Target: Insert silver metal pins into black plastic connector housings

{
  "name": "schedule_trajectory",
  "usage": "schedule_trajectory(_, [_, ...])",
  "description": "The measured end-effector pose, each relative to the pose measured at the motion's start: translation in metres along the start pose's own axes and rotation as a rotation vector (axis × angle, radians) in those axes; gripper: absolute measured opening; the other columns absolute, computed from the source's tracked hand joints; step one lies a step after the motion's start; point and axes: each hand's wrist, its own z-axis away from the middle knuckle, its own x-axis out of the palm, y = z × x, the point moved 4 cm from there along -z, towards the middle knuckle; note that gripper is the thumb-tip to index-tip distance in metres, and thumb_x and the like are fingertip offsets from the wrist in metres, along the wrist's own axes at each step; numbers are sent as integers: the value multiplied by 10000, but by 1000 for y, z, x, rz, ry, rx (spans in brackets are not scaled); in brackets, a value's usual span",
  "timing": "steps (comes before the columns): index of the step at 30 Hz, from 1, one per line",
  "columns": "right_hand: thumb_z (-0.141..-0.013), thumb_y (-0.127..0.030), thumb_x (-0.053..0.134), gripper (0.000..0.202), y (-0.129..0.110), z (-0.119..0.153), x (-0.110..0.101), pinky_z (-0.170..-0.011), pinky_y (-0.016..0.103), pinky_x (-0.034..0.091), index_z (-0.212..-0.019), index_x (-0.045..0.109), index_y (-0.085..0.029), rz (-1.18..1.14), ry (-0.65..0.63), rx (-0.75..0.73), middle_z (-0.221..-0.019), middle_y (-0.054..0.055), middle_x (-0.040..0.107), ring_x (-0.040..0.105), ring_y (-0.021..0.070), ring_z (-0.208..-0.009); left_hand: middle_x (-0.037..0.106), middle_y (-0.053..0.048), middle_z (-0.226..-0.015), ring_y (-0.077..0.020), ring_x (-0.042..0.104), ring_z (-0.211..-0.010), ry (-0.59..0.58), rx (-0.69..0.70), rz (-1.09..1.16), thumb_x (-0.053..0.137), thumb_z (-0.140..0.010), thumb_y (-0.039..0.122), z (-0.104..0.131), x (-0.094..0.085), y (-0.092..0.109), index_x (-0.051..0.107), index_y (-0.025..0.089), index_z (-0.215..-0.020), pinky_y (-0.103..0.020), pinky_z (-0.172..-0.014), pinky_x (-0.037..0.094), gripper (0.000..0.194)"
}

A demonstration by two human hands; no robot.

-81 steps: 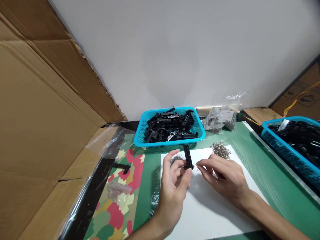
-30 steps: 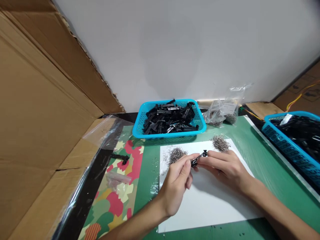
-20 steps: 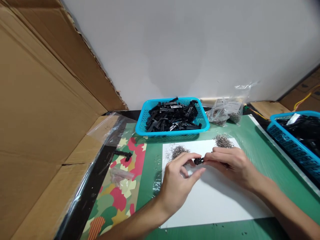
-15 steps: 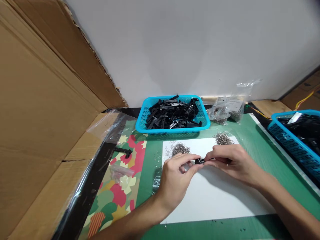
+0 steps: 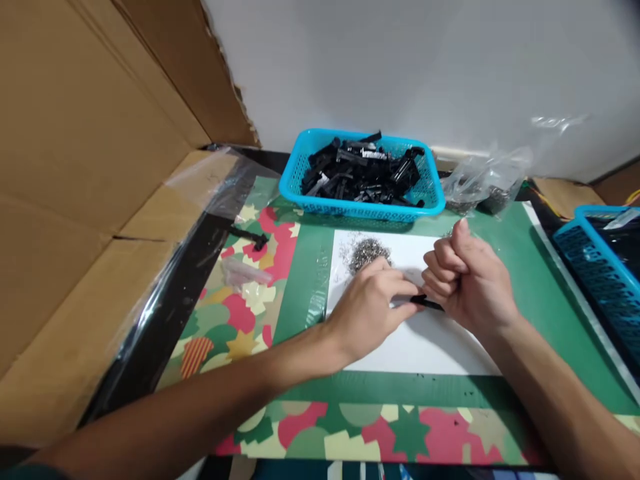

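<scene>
Between thumb and fingers, my left hand [image 5: 373,307] grips one end of a slim black part [image 5: 427,303] over the white sheet [image 5: 430,347]. My right hand [image 5: 467,280] is curled into a fist with the thumb up, at the other end of the part; whether it holds that end is hidden. Just beyond my left hand lies a pile of small metal pieces [image 5: 369,255] on the sheet. A second pile behind my right hand is almost wholly hidden.
A blue basket [image 5: 363,212] of black parts stands at the back, with clear bags of small pieces [image 5: 495,183] beside it. Another blue basket [image 5: 595,267] is at the right. One black part [image 5: 257,240] lies at the left. Cardboard [image 5: 55,160] walls the left side.
My right hand has turned and curled into a fist with the thumb raised. My left hand still grips the black part. The view has tipped down, showing the table's front edge.
</scene>
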Motion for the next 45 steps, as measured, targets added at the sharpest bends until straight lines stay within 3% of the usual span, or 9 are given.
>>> schedule_trajectory(10, [-912,-722,714,749,4,0,-8,-377,250,115,-528,303,-228,87,74,-35,-518,-104,181,108,62,-422,829,-24,-954,-230,585,-868,35,40,-10,846,-920,189,-2,5,-5,867,224,-1001,-361,-783,495,90])
schedule_trajectory(21, [-909,-817,626,757,4,0,-6,-366,250,150,-555,284,-242,183,43,-63,-523,-102,170,110,72,-420,813,-22,-926,-239,589,-877,26,43,-24,818,-935,182,-2,7,-6,872,263,-972,-385,-799,503,105])
schedule_trajectory(28, [-909,-740,710,754,7,3,-7,-369,261,105,-529,297,-235,111,93,-71,-516,-97,177,111,66,-417,823,-24,-964,-228,609,-877,0,67,-67,807,-952,176,-1,7,-1,866,229,-951,-361,-806,487,79])
schedule_trajectory(38, [-952,-689,695,716,9,12,-1,-367,260,126,-521,343,-239,157,137,-162,-498,-83,214,140,66,-408,817,-26,-944,-210,739,-902,-54,48,-3,742,-987,132,-2,7,-5,876,238,-875,-377,-862,513,204])
schedule_trajectory(41, [-981,-604,701,673,11,15,2,-373,253,136,-524,367,-240,164,135,-240,-485,-85,230,158,63,-391,823,-37,-942,-214,746,-899,-26,96,-35,728,-983,101,-1,6,-3,874,227,-836,-390,-883,539,242])
schedule_trajectory(45, [-993,-565,692,639,14,16,4,-373,248,152,-526,397,-243,194,130,-296,-470,-84,252,183,66,-375,836,-38,-978,-201,761,-883,21,44,22,689,-967,57,1,5,-5,882,253,-842,-379,-867,582,302])
